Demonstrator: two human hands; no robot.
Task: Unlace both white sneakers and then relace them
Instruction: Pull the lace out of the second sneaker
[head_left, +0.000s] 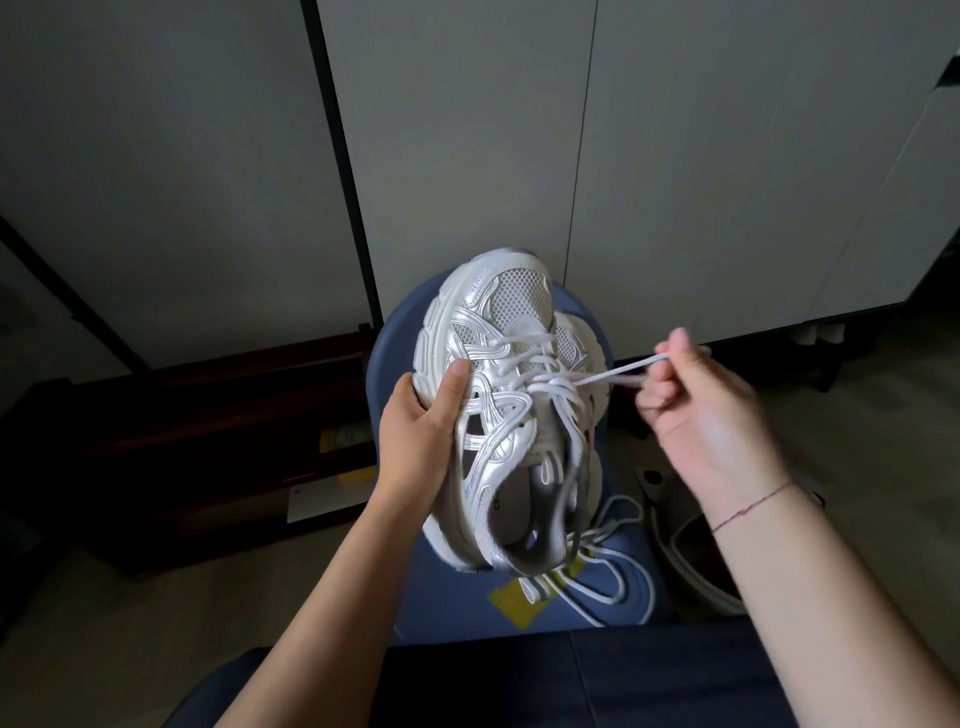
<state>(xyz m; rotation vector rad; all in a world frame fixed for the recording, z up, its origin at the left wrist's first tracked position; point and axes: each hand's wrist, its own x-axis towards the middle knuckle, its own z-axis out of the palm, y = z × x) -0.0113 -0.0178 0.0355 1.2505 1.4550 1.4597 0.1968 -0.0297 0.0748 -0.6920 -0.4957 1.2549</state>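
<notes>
The left hand (423, 421) holds the shoe (514, 306), toe pointing up the frame, while the right hand (696, 400) pinches the lace (618, 372) stretched out to the right.

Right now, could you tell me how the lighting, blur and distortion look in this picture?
Head view: dim room, darkest at lower left; the sneaker is bright and sharp; the right hand looks slightly blurred; the wide-angle lens tilts the wall seams outward.

A thin red string bracelet (753, 505) is worn at the wrist of the right hand (711, 415). Both forearms (322, 597) are seen bare, and dark blue trousers (597, 680) are seen over the lap.
</notes>
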